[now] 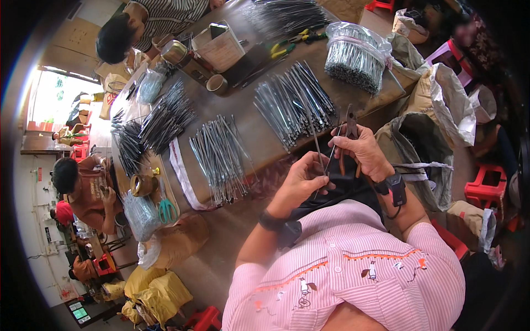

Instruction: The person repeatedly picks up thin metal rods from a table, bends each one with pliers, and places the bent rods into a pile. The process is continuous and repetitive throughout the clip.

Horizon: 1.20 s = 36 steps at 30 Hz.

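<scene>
My left hand is closed in a pinch on thin metal strips; one long strip sticks up past the fingers. My right hand is wrapped round a pair of pliers, jaws pointing up and handles hanging below the palm. Its thumb and fingertips also meet a thin strip slanting between both hands; whether they grip it I cannot tell. Just beyond my hands, a spread of similar metal strips lies on the table. Another pile of strips lies to its left.
A plastic-wrapped bundle of strips stands at the table's right end. Teal-handled scissors and a tape roll lie at the left. Yellow-handled pliers lie farther back. Open sacks crowd my right. Co-workers sit across and left.
</scene>
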Tool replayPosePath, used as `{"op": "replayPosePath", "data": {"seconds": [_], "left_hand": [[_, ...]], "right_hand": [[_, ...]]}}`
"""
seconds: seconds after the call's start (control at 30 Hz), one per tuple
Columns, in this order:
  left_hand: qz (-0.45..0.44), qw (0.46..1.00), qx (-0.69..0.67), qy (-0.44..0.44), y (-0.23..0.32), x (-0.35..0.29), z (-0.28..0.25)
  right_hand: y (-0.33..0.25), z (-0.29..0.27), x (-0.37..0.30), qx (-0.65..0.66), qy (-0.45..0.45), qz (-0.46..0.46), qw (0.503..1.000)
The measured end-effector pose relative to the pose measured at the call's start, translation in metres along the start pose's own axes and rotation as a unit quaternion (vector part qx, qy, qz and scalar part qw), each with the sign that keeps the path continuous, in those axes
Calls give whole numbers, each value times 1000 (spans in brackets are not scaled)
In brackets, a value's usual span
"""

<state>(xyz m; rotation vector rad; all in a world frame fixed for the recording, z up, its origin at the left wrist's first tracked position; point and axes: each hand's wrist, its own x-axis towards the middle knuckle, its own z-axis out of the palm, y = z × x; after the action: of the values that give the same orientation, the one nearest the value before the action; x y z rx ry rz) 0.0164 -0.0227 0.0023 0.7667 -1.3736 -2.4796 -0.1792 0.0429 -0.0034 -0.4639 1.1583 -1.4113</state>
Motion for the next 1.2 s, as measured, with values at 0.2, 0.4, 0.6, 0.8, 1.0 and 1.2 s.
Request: {"op": "replayPosePath", "data": {"seconds": [0.2,0.4,0.6,0.8,1.0,1.2], "left_hand": [[18,992,-125,2,0,3,2],[-80,961,-253,74,-9,14,-1],[-9,975,-185,121,-21,18,-1],[23,986,-121,116,-18,13,-4],[88,982,34,163,-14,14,10],[157,951,183,193,-11,13,13]], "right_hand": [[3,3,1,-25,1,-33,999],[2,7,-5,-99,0,-84,992],[14,-4,-3,91,54,42,994],[22,-32,-19,372,-11,177,911],[27,-40,-42,140,-145,143,969],[23,-41,-45,-298,-115,42,947]]}}
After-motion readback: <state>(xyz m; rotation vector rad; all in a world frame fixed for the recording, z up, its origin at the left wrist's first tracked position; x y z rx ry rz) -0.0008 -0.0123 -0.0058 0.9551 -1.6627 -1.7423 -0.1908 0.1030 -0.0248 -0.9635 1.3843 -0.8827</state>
